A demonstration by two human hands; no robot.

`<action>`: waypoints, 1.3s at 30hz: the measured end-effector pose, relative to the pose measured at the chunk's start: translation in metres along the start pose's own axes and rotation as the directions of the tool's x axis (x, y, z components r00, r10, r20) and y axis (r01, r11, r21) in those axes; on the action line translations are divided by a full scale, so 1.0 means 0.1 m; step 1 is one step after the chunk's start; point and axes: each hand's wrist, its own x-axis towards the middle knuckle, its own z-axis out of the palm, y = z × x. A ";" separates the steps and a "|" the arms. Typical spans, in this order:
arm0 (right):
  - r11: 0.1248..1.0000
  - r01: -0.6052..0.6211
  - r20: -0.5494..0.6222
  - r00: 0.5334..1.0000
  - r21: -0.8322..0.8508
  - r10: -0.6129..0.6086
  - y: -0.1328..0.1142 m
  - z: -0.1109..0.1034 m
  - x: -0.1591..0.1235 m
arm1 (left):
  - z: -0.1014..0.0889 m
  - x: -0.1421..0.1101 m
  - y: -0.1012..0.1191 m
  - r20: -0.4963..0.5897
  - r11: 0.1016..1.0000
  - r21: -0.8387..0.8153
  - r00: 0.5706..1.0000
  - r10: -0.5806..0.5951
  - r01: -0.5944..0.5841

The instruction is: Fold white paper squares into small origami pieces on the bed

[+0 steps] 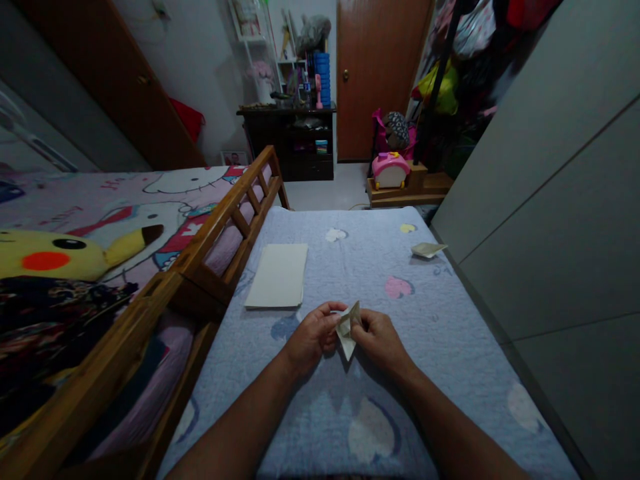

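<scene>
A small piece of folded off-white paper point(349, 331) is held between my two hands, above the blue heart-patterned bed cover. My left hand point(316, 337) pinches its left side with thumb and fingers. On the other side my right hand point(381, 339) grips the paper, the thumb lying across its front. The paper's lower end comes to a point, and another corner sticks up at the top. A stack of white paper sheets point(278, 276) lies on the cover ahead and to the left. Far to the right rests another folded paper piece point(428, 250).
The bed cover point(435, 387) spreads beneath my hands. Along the left runs a wooden bed rail point(235, 213), with a second bed and a yellow plush toy point(50, 257) beyond it. A pale cabinet point(565, 267) borders the right side. A dark dresser point(290, 143) stands ahead.
</scene>
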 end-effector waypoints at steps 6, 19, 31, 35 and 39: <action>1.000 -0.025 0.003 1.000 -0.003 0.025 0.02 0.00 0.00 | 0.00 0.00 -0.01 0.026 1.000 0.000 1.000 -0.012 0.012; 0.997 -0.075 -0.016 0.997 0.017 0.075 0.03 -0.01 -0.01 | 0.00 0.01 -0.03 0.053 0.999 0.032 0.998 0.012 -0.014; 0.999 0.029 -0.008 1.000 -0.027 -0.029 -0.11 -0.20 -0.26 | -0.02 0.03 -0.06 -0.039 0.989 -0.105 0.994 0.102 -0.106; 0.969 0.181 -0.057 0.980 -0.167 -0.192 -0.04 -0.16 -0.31 | 0.01 0.02 -0.05 -0.077 0.983 -0.140 0.991 0.107 -0.117; 0.927 0.270 -0.117 0.944 -0.261 -0.308 -0.02 -0.16 -0.27 | 0.04 0.01 -0.04 -0.055 0.985 -0.135 0.994 0.097 -0.104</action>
